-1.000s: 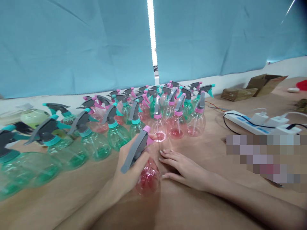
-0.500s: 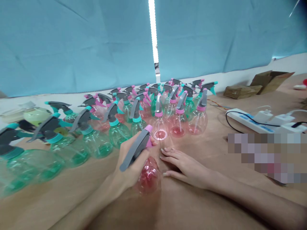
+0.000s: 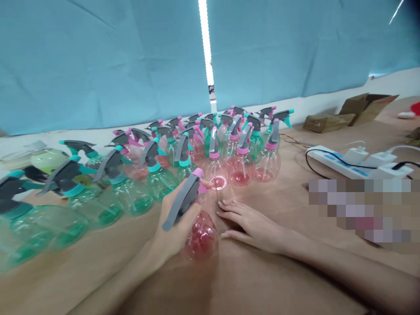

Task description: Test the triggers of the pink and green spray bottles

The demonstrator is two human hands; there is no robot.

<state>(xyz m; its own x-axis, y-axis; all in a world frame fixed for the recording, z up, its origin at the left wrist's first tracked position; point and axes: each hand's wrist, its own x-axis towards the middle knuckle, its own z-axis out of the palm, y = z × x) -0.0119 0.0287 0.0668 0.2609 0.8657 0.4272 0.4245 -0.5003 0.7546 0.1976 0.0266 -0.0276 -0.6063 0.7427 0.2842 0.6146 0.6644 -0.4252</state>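
My left hand [image 3: 175,223] is wrapped round the neck of a pink spray bottle [image 3: 201,238] with a grey and pink trigger head. The bottle stands near the middle of the brown table [image 3: 262,280], its neck hidden behind my fingers. To its right, my right hand [image 3: 249,225] rests flat on the table with its fingers stretched out, apart from the bottle. Just beyond both hands stands another pink spray bottle [image 3: 216,168], and a second pink bottle [image 3: 243,170] is to its right. A green spray bottle [image 3: 160,181] is behind my left hand.
Several more green bottles [image 3: 131,197] line the left side, and mixed pink and green ones crowd the back. At right lie a white power strip [image 3: 334,162] with chargers and cables, and a blurred-out patch [image 3: 361,214]. Cardboard boxes [image 3: 364,109] sit at the back right.
The whole view has shifted slightly, so things appear a little further left. My left hand keeps its hold on the pink spray bottle; my right hand stays flat on the table.
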